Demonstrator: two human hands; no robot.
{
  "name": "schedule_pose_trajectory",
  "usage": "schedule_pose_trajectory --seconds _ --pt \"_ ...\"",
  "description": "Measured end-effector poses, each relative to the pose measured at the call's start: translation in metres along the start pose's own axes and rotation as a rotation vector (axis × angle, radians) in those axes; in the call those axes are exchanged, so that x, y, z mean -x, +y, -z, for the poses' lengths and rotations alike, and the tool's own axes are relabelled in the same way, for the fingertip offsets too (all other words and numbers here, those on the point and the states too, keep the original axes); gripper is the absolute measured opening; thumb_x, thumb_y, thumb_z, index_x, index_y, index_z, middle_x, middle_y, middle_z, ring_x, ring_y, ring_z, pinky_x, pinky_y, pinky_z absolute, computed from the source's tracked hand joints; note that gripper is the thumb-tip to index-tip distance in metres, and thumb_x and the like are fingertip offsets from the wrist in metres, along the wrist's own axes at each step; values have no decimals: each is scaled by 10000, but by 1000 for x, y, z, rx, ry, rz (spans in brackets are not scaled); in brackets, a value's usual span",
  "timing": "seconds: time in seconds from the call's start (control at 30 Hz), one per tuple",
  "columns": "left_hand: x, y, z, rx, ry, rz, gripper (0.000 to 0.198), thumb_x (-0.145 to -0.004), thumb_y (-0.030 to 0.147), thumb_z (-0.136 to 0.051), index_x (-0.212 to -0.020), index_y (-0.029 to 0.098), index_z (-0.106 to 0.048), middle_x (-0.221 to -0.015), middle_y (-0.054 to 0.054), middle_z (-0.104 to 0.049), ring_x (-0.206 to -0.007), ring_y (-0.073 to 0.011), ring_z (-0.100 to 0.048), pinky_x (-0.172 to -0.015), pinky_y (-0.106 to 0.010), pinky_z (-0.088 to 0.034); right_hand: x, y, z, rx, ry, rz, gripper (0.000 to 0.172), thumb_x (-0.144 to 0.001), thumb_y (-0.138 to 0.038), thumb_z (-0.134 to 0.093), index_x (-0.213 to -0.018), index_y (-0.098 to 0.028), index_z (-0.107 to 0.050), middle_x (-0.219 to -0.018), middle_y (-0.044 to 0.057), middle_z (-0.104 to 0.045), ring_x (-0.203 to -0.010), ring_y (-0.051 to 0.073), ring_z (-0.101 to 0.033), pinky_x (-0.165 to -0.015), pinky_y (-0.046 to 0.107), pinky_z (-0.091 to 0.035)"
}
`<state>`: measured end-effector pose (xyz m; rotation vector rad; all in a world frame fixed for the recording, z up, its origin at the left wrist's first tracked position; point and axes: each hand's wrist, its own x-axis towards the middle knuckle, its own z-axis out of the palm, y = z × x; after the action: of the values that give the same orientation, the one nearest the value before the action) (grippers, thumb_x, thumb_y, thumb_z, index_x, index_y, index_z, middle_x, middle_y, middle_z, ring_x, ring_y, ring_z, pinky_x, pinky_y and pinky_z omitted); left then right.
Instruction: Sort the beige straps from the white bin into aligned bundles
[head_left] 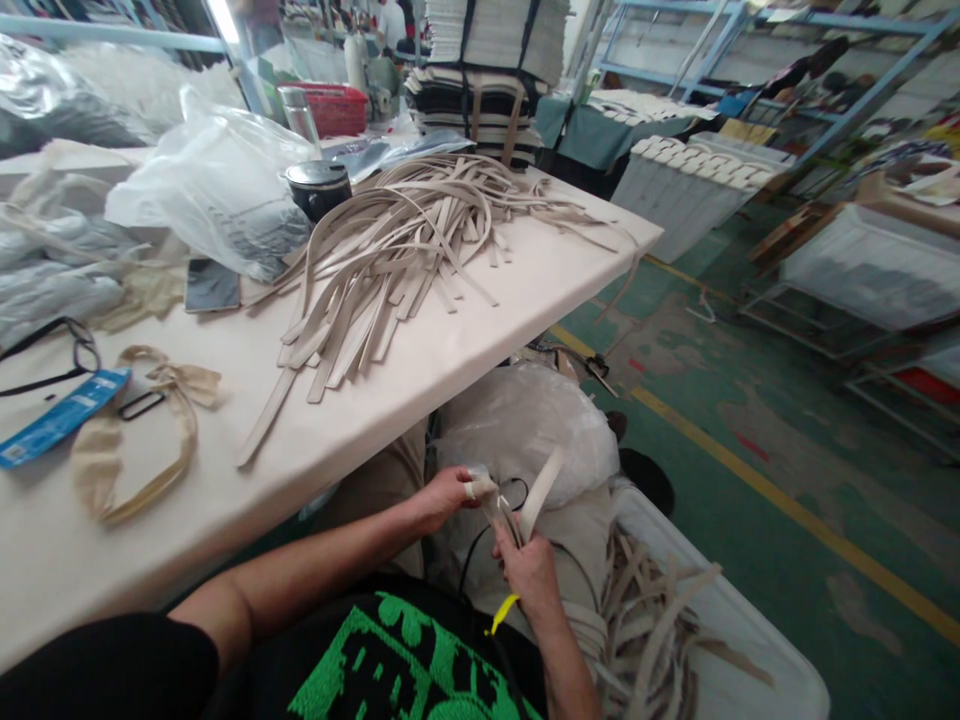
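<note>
Over my lap, my right hand (529, 570) is closed around a beige strap (544, 490), whose flat end sticks up past the fingers. My left hand (446, 497) is just to the left, its fingertips pinched on a pale piece of the strap near the right hand's thumb. Light wrapping covers at least one left fingertip. Fine detail between the two hands is blurred. A large heap of similar straps (405, 250) lies on the table beyond. More loose straps (652, 620) fill a white bin (772, 660) at my right side.
On the pale table (420, 385) are a dark lidded cup (319, 190), a plastic bag (217, 180), eyeglasses (82, 350), a blue packet (60, 415) and a tan fabric band (184, 440). A clear plastic bag (532, 430) bulges below the table edge. Stacked bundles (495, 50) stand behind.
</note>
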<state>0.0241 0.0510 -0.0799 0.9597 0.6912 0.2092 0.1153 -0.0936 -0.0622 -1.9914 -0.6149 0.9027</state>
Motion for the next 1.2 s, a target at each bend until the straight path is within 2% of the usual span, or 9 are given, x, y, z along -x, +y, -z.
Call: schedule_pose_trajectory --seconds 0.17,0.37,0.57,0.77,0.9,0.97,1.03,1.1,1.2 --pt "13 15 -8 -161 -133 -120 375 -659 477 -773 -719 118 -680 -704 -15 -612 -679 -141 -536 -722 -245 -414 0 -2 -2 -162 -35 -105 512 -724 -668 -615 -514 -204 -559 -430 9 -524 -358 121 -449 -390 250 -364" --pt "25 28 -19 -155 -263 -137 378 -668 504 -758 -736 134 -719 -715 -46 -644 -709 -184 -584 -740 -282 -455 -6 -2 13 -640 -322 -329 531 -677 -709 -645 -648 -179 -642 -505 0 -556 -393 103 -462 -421 244 -416" --pt "36 34 -21 -151 -389 -133 394 -675 523 -751 -705 131 -722 -676 -60 -643 -657 -198 -595 -694 -309 -486 -15 -6 17 -645 -528 -337 425 -596 -554 -794 -674 -178 -613 -511 -35 -542 -407 89 -449 -435 235 -424" --pt "34 30 -13 -166 -238 -182 339 -673 464 -771 -759 139 -733 -764 -47 -666 -743 -184 -594 -767 -279 -459 -26 11 3 -626 -191 -263 438 -662 -591 -736 -664 -182 -577 -533 -23 -528 -457 105 -464 -434 221 -390" --pt "28 21 -9 -113 -74 -86 388 -606 479 -803 -718 118 -712 -687 -32 -632 -649 -138 -533 -664 -243 -421 -31 24 11 -679 -17 -191 497 -696 -686 -633 -720 -194 -566 -535 -65 -459 -394 58 -307 -416 205 -344" --pt "25 17 -8 -61 13 -15 422 -577 493 -812 -700 108 -692 -656 -27 -606 -615 -121 -502 -616 -233 -396 -29 25 23 -630 -82 -90 541 -682 -676 -651 -926 -195 -617 -668 -42 -569 -392 43 -287 -418 203 -337" --pt "22 13 -6 13 60 56 447 -554 503 -818 -694 103 -673 -653 -26 -594 -608 -114 -495 -609 -234 -394 -24 22 34 -442 -213 0 627 -639 -607 -722 -1103 -199 -614 -868 18 -664 -435 62 -393 -443 216 -368" --pt "20 10 -3 68 79 102 463 -535 498 -828 -703 99 -665 -679 -31 -602 -625 -117 -510 -633 -241 -408 -15 16 42 -150 -289 31 579 -639 -538 -742 -1079 -172 -657 -907 58 -698 -560 134 -543 -525 242 -429" --pt "18 6 1 109 104 125 489 -511 489 -843 -740 93 -669 -717 -41 -622 -647 -122 -533 -654 -249 -416 1 9 48 177 -316 66 393 -759 -520 -633 -832 -142 -711 -716 49 -681 -688 206 -607 -631 264 -452"
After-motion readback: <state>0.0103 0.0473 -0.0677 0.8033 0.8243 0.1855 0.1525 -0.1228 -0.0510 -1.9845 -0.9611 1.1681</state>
